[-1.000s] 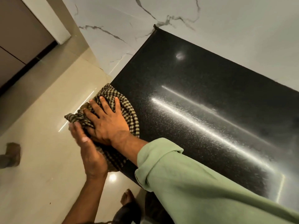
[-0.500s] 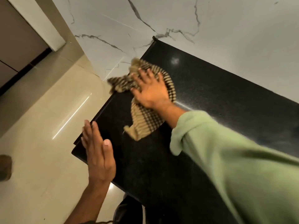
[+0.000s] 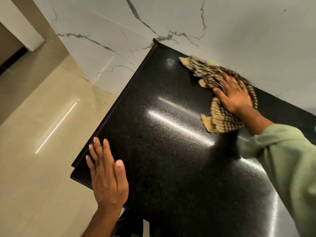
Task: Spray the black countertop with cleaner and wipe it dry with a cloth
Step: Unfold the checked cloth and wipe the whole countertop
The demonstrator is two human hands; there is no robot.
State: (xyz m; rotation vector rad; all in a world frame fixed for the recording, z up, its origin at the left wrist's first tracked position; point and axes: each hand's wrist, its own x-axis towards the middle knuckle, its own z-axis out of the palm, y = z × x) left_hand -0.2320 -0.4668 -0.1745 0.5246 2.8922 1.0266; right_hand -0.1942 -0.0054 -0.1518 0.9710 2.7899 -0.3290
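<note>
Head view: I look down on the black countertop [image 3: 162, 151], a polished, speckled stone slab with a straight rounded edge and a square near corner.
Countertop sheen: long bright streaks of reflected light run across its glossy face, roughly from the middle toward the lower right.
Cloth [image 3: 220, 93]: a soft, crumpled woven rag, checked in tan and dark brown, lying on the counter at the far side, right where the slab meets the wall.
Cloth axis: it stretches from a pointed corner at the upper left, near the back corner of the counter, down to a folded tail at the lower right; its edges are blurred.
Right hand [image 3: 234, 96]: flat on top of the cloth, palm down, fingers spread and pointing toward the upper left, pressing the fabric onto the stone; my loose green sleeve [image 3: 287, 159] covers the forearm.
Left hand [image 3: 107, 175]: empty, laid palm down on the near left corner of the counter, fingers straight and close together, thumb out to the side.
Wall [image 3: 188, 19]: smooth white marble-look tile with thin grey veins.
Floor [image 3: 34, 134]: glossy beige tile with a bright line of reflection.
</note>
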